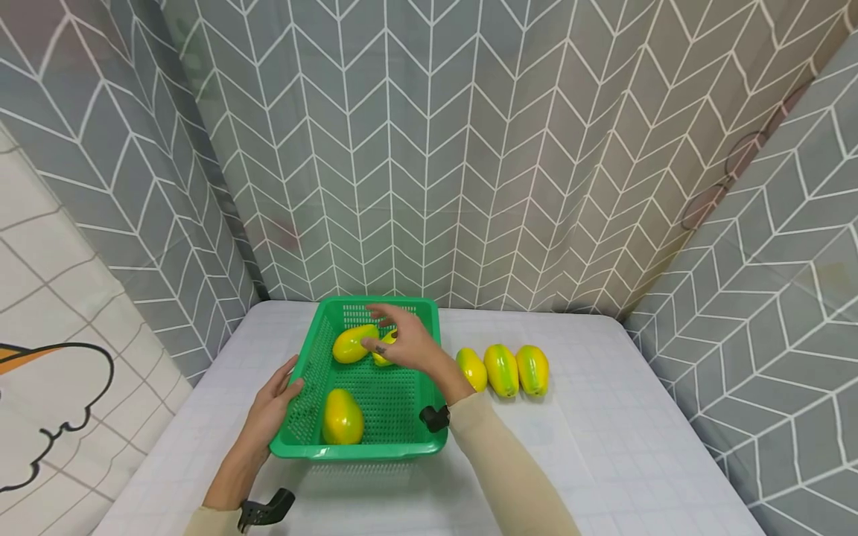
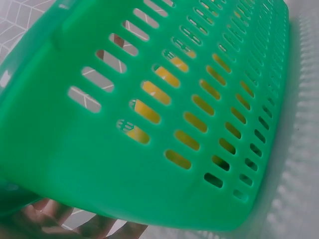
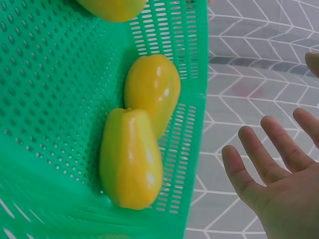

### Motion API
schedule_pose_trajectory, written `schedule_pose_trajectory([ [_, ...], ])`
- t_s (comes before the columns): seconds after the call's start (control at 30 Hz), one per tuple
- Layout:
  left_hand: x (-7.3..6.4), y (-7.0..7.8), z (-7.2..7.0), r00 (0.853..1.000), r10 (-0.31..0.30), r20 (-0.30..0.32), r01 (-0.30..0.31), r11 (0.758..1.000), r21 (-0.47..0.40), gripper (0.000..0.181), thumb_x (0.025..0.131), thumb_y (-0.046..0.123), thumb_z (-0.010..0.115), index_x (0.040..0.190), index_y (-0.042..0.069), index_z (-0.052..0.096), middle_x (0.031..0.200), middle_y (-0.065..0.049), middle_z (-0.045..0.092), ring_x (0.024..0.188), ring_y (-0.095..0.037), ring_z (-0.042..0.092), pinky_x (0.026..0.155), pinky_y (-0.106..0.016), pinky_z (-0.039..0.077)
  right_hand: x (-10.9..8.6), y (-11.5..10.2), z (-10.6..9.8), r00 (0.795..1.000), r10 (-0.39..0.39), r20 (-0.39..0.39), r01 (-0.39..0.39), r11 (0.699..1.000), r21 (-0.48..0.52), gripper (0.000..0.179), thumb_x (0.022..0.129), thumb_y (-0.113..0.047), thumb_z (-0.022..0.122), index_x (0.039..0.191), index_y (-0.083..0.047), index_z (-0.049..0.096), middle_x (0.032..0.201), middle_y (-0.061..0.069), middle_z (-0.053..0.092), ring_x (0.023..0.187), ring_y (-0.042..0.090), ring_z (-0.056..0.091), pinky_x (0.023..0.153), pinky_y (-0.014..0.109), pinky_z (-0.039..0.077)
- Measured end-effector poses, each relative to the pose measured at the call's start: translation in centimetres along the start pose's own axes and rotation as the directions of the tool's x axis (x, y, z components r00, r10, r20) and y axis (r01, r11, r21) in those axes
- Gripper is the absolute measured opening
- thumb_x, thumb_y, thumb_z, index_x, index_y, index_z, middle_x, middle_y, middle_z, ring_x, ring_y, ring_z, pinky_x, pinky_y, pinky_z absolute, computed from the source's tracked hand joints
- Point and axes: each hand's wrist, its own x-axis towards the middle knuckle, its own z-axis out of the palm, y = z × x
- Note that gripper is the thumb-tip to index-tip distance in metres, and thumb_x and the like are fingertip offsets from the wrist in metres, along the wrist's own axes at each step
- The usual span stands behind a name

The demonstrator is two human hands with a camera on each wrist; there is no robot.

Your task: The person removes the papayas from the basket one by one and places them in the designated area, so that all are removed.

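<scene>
White table (image 1: 623,447), basket (image 1: 362,451) — touching left fingers (image 1: 282,373)

Head view: the right hand (image 1: 407,341) hides part of one yellow fruit (image 1: 383,360) in the green basket (image 1: 358,451); both sleeves (image 1: 512,476) run off the lower edge. Left wrist view: the basket wall (image 2: 99,164) masks fruit except through its slots; the left hand (image 1: 268,406) is cropped below. Right wrist view: the upper edge truncates another fruit (image 3: 114,9); the right hand is also cut off.
</scene>
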Motion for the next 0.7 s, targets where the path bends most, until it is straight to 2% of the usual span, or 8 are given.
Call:
schedule_pose_trajectory([
  [0.1,0.0,0.0,0.0,1.0,0.006,-0.005,-0.006,1.0,0.017,0.064,0.115,0.033,0.042,0.172,0.024,0.014,0.176,-0.018,0.026,0.155,-0.038,0.041,0.106,-0.029,0.052,0.1,0.2,0.4,1.0,0.01,0.018,-0.01,1.0,0.0,0.063,0.101,-0.036,0.072,0.157,-0.017,0.05,0.152,0.011,0.061,0.136,0.035,0.063,0.108,0.05,0.055],
  [0.23,-0.1,0.1,0.0,0.999,0.05,-0.019,-0.048,0.995,0.085,0.064,0.115,0.032,0.043,0.172,0.019,0.015,0.177,-0.019,0.023,0.16,-0.045,0.03,0.123,-0.062,0.038,0.1,0.4,1.0,0.999,0.013,0.047,-0.014,1.0,0.027,0.062,0.1,-0.034,0.073,0.155,-0.013,0.052,0.152,0.015,0.062,0.135,0.038,0.063,0.105,0.051,0.057],
  [0.3,-0.1,0.1,-0.1,0.997,0.076,-0.026,-0.072,0.989,0.131,0.064,0.115,0.032,0.043,0.172,0.018,0.016,0.178,-0.018,0.02,0.159,-0.048,0.031,0.12,-0.063,0.041,0.1,0.6,1.3,0.998,0.013,0.061,-0.015,0.999,0.032,0.062,0.1,-0.035,0.073,0.154,-0.012,0.053,0.151,0.016,0.062,0.134,0.038,0.064,0.103,0.05,0.058],
  [0.4,-0.2,0.2,-0.1,0.995,0.1,-0.029,-0.093,0.981,0.172,0.064,0.115,0.031,0.043,0.172,0.019,0.016,0.178,-0.018,0.018,0.151,-0.05,0.044,0.107,-0.052,0.055,0.2,0.8,1.8,0.996,0.009,0.083,-0.012,0.999,0.035,0.062,0.099,-0.034,0.073,0.154,-0.012,0.054,0.151,0.017,0.062,0.134,0.038,0.064,0.103,0.047,0.059],
  [0.47,-0.3,0.3,0.0,0.994,0.106,-0.029,-0.099,0.978,0.184,0.063,0.115,0.029,0.043,0.172,0.02,0.017,0.177,-0.021,0.022,0.145,-0.05,0.051,0.095,-0.044,0.059,0.2,0.9,2.1,0.995,0.018,0.102,-0.021,0.999,0.03,0.061,0.099,-0.034,0.073,0.153,-0.013,0.054,0.151,0.017,0.062,0.134,0.037,0.064,0.103,0.045,0.058],
  [0.53,-0.3,0.3,-0.1,0.994,0.111,-0.024,-0.105,0.977,0.183,0.063,0.115,0.026,0.043,0.172,0.022,0.017,0.175,-0.024,0.026,0.142,-0.05,0.054,0.091,-0.042,0.061,0.3,1.0,2.4,0.992,0.028,0.122,-0.033,0.999,0.032,0.061,0.098,-0.033,0.074,0.152,-0.011,0.055,0.15,0.017,0.062,0.135,0.038,0.063,0.104,0.043,0.058],
  [0.6,-0.2,0.3,-0.1,0.992,0.122,-0.02,-0.116,0.976,0.186,0.063,0.114,0.023,0.042,0.172,0.022,0.017,0.175,-0.023,0.026,0.143,-0.051,0.053,0.093,-0.046,0.062,0.4,1.1,2.7,0.989,0.044,0.141,-0.048,0.999,0.021,0.062,0.098,-0.032,0.075,0.152,-0.01,0.055,0.15,0.016,0.063,0.135,0.038,0.063,0.105,0.043,0.057],
  [0.7,-0.1,0.3,-0.2,0.987,0.161,-0.011,-0.156,0.969,0.189,0.063,0.114,0.017,0.041,0.172,0.02,0.018,0.179,-0.015,0.018,0.15,-0.052,0.045,0.107,-0.058,0.055,0.5,1.2,3.1,0.984,0.058,0.17,-0.061,0.998,0.014,0.062,0.098,-0.03,0.077,0.152,-0.01,0.056,0.15,0.015,0.063,0.136,0.039,0.062,0.108,0.045,0.055],
])
